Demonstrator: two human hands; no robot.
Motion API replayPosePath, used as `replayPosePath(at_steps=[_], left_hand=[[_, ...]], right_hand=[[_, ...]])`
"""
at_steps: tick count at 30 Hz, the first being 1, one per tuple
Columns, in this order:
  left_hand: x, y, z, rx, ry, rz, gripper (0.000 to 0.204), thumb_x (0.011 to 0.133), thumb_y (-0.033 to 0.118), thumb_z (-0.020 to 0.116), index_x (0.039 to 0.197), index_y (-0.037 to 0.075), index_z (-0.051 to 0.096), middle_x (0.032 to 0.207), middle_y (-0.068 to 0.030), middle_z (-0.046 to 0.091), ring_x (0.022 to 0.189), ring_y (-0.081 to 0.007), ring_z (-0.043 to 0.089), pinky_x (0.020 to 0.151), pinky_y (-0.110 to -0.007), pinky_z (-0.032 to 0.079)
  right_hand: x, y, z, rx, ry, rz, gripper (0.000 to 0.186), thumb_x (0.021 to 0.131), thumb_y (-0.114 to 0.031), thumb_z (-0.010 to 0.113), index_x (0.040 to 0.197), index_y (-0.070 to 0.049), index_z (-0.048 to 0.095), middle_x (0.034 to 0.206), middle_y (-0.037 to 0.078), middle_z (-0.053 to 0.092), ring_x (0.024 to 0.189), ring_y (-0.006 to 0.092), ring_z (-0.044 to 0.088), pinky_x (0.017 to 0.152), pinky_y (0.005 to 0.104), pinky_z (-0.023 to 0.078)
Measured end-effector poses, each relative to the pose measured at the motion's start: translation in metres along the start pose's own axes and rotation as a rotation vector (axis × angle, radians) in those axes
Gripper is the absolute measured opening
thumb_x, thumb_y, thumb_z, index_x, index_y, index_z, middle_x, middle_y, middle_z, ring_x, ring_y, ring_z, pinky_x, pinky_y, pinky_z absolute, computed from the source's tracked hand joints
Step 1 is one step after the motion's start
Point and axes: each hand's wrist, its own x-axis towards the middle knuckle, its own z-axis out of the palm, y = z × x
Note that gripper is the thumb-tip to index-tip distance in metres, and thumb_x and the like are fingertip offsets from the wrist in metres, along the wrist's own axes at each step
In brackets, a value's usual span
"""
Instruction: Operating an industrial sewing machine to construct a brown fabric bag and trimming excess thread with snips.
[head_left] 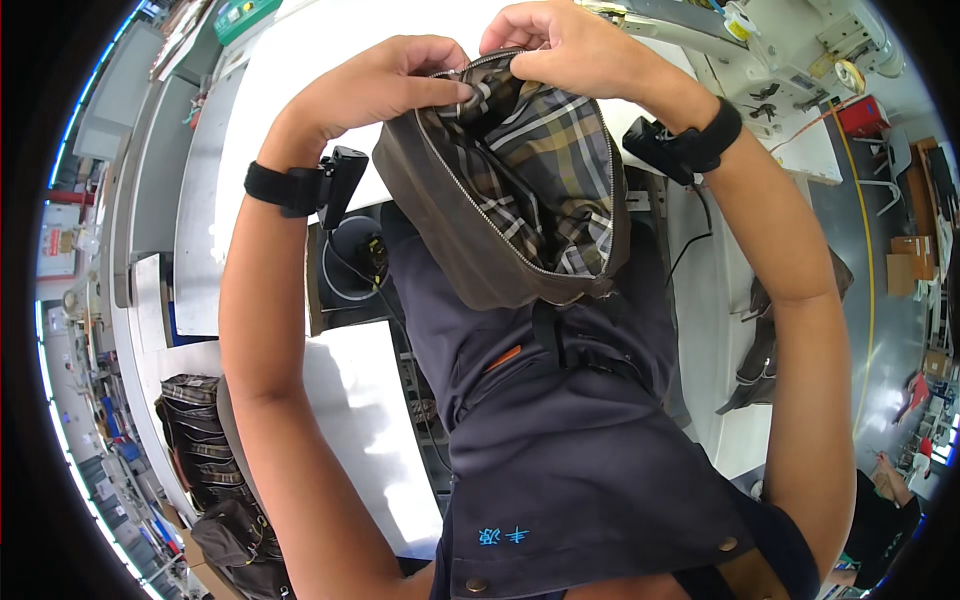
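A dark brown zippered bag [430, 210] hangs open in front of my body, its mouth spread wide. Inside shows a plaid lining [560, 140] in grey, yellow and white, and a silver zipper runs along the rim. My left hand [415, 80] grips the far left part of the rim, thumb inside on the lining and fingers curled over the outside. At the far right part, my right hand [555, 45] pinches the rim with its thumb inside the opening. Little space separates the two hands. Some fingertips are hidden behind the fabric.
Under my hands lies a white tabletop [285, 90]. At the lower left, several plaid-lined dark bags [205, 440] are piled. Another brown bag piece [755, 350] hangs beyond my right forearm. A sewing machine [840, 35] stands far right. Black devices with cables are strapped to both wrists.
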Motion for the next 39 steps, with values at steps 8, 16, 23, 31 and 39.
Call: replayPosePath(at_steps=[8, 16, 23, 31, 39], left_hand=[[0.004, -0.013, 0.03, 0.554, 0.491, 0.211, 0.029, 0.089, 0.022, 0.076, 0.093, -0.003, 0.062, 0.074, -0.0168, 0.065, 0.069, -0.032, 0.062, 0.067, -0.041, 0.05], [-0.001, -0.009, 0.033, 0.595, 0.48, 0.164, 0.021, 0.091, 0.01, 0.071, 0.106, -0.002, 0.064, 0.094, -0.0196, 0.073, 0.087, -0.0342, 0.07, 0.08, -0.04, 0.054], [-0.003, -0.006, 0.004, 0.183, 0.206, -0.102, 0.019, 0.088, 0.006, 0.065, 0.105, 0.003, 0.072, 0.088, 0.003, 0.069, 0.08, -0.0051, 0.059, 0.077, -0.025, 0.049], [-0.006, -0.015, -0.004, -0.27, -0.063, -0.09, 0.016, 0.089, 0.009, 0.061, 0.102, 0.007, 0.07, 0.086, 0.0096, 0.061, 0.077, -0.0013, 0.053, 0.071, -0.019, 0.041], [-0.024, 0.044, 0.01, 0.095, 0.072, -0.226, 0.011, 0.085, 0.004, 0.063, 0.096, 0.003, 0.065, 0.082, 0.0072, 0.054, 0.075, -0.0044, 0.047, 0.065, -0.024, 0.039]], right_hand=[[-0.002, 0.006, 0.028, 0.154, 0.086, -0.113, 0.031, 0.091, -0.013, 0.065, 0.12, 0.0, 0.065, 0.077, 0.003, 0.066, 0.068, 0.0097, 0.059, 0.061, 0.0279, 0.046], [-0.011, -0.014, 0.028, 0.0, 0.168, -0.042, 0.02, 0.087, -0.008, 0.069, 0.103, 0.004, 0.068, 0.08, 0.014, 0.072, 0.072, 0.0199, 0.069, 0.067, 0.0333, 0.054], [0.001, -0.01, 0.022, 0.097, 0.115, 0.069, 0.014, 0.084, -0.009, 0.066, 0.092, 0.001, 0.071, 0.074, 0.007, 0.071, 0.064, 0.0121, 0.064, 0.06, 0.0305, 0.051], [0.005, 0.018, 0.021, 0.19, 0.077, 0.074, 0.028, 0.084, -0.019, 0.075, 0.101, 0.003, 0.074, 0.081, 0.008, 0.072, 0.073, 0.0105, 0.064, 0.065, 0.027, 0.05], [0.025, 0.014, 0.048, 0.26, 0.168, -0.232, 0.015, 0.063, -0.018, 0.071, 0.065, -0.002, 0.072, 0.055, 0.015, 0.064, 0.05, 0.0233, 0.064, 0.049, 0.0378, 0.048]])
